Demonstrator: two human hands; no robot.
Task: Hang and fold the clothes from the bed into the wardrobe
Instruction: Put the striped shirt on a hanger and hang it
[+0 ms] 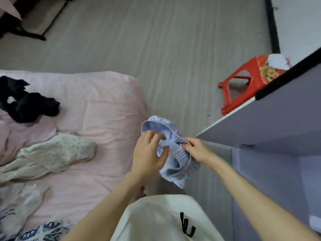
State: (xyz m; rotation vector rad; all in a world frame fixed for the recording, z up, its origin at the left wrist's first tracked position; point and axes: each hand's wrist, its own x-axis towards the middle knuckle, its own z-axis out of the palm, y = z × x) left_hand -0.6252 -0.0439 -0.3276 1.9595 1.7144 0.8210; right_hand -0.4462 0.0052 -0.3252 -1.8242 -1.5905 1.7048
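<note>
Head view: the left hand point(150, 153) grips the light blue striped garment point(173, 157), fingers curled over its upper fold and thumb pressed against the fabric. The right hand point(195, 150) pinches the same garment at its ribbed band, fingers closed on the cloth. The garment is bunched and held in the air between both hands, above the floor point(156, 40), just right of the bed point(104, 101) edge and just left of the wardrobe point(278, 122).

The bed, covered in pink sheeting, occupies the left of the scene. On it lie a dark garment point(29, 105) at the far left, a pale floral garment point(50, 153) nearer the middle, and a blue-and-white patterned garment point(43, 230) at the near edge. All three are crumpled and well apart from the hands.

The wardrobe stands at the right, with a grey panel and a black edge. Beyond it, on the floor, stands a red plastic stool point(250, 80). A dark furniture frame point(31, 23) sits at the far left.
</note>
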